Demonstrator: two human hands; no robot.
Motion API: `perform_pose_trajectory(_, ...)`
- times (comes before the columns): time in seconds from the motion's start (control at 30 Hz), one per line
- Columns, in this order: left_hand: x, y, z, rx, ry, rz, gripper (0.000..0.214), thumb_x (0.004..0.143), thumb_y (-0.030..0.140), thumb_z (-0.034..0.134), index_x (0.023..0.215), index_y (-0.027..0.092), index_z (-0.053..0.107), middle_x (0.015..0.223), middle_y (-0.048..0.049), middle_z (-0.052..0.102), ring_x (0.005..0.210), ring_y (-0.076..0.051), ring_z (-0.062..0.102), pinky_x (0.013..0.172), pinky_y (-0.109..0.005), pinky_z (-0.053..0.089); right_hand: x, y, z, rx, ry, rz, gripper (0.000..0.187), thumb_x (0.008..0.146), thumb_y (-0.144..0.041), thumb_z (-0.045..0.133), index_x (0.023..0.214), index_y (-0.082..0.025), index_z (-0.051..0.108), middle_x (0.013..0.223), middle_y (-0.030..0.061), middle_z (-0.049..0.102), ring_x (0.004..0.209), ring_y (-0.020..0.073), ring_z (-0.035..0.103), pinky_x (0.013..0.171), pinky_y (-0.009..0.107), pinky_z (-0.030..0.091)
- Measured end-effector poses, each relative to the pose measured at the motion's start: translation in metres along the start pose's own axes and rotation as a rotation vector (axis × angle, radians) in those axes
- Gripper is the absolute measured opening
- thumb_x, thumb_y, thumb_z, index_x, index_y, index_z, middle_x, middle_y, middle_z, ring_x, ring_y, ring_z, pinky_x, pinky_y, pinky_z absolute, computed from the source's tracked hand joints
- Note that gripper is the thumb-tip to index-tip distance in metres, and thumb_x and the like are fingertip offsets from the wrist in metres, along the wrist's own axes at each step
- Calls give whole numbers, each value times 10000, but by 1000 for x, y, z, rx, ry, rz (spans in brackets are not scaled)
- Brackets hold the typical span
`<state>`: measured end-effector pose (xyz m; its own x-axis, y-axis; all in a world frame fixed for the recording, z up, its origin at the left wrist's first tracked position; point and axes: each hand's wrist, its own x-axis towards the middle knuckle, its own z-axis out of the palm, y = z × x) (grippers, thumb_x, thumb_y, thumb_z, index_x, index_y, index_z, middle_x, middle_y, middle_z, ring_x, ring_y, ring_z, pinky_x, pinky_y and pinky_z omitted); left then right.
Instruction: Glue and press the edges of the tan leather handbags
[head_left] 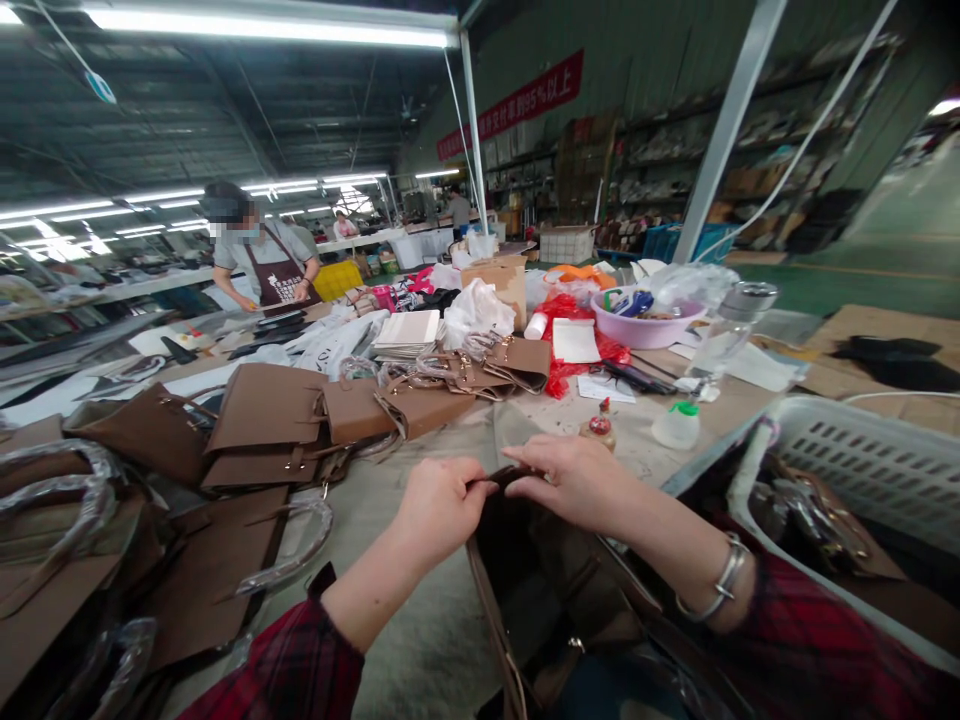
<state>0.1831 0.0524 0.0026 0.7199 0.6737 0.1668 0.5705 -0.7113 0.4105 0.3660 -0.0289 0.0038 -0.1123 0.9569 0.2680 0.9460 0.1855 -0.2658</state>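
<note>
A brown handbag stands open in front of me, its inside dark. My left hand is closed in a pinch on the far corner of the bag's top edge. Close beside it, my right hand grips the same edge between thumb and fingers, the index finger stretched toward the left hand. The lower part of the bag is in shadow near my body. Left of my hands lie several brown handbags, some with handles wrapped in clear plastic.
At right stands a white plastic basket with bag pieces inside. Beyond my hands are a small red-topped bottle, a green-capped bottle, a clear tall bottle and a purple basin. A co-worker stands across the table.
</note>
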Motion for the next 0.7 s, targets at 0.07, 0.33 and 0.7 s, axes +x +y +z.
perform_pose_trajectory(0.07,0,-1,0,47,-9,18,214,867,200,634,657,160,623,658,-4,624,652,-144,556,597,-257,281,2,1,0,-5,-5,-47,262,897,-325,614,1140,-255,684,988,15,694,900,169,640,714,275,395)
perform_pose_trajectory(0.33,-8,11,-24,413,-184,-39,263,925,351,551,799,173,698,818,-119,700,814,-311,676,656,-339,447,12,-12,1,-150,-26,-99,191,892,-232,525,794,-174,678,825,32,686,750,171,636,604,292,344)
perform_pose_trajectory(0.7,-40,37,-23,506,-171,-37,351,977,207,309,922,163,653,901,-112,704,884,-320,679,724,-394,498,-30,-41,-21,-261,-31,-84,224,925,-256,464,875,-161,661,863,43,689,739,180,635,550,296,335)
